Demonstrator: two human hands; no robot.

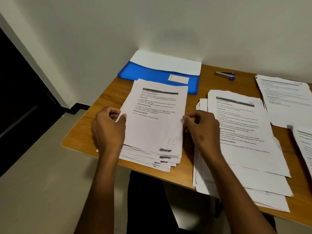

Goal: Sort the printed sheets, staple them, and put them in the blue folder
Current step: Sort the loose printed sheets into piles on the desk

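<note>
The top sheet of the stack (154,119) at the table's front left edge carries the headings "INITIAL SCENE SETUP", "TASK GOAL", "TASK DESCRIPTION" and "REQUIRED PROPS", with a handwritten "F" near its lower right corner. The top sheet of the neighbouring pile (243,132) toward the table's middle shows the same four headings; its smaller print is too blurred to read with confidence.

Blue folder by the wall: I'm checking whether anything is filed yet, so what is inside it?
White paper sticks out past the far edge of the blue plastic folder. How many sheets, or whether stapled, cannot be seen; the cover hides them.
</note>
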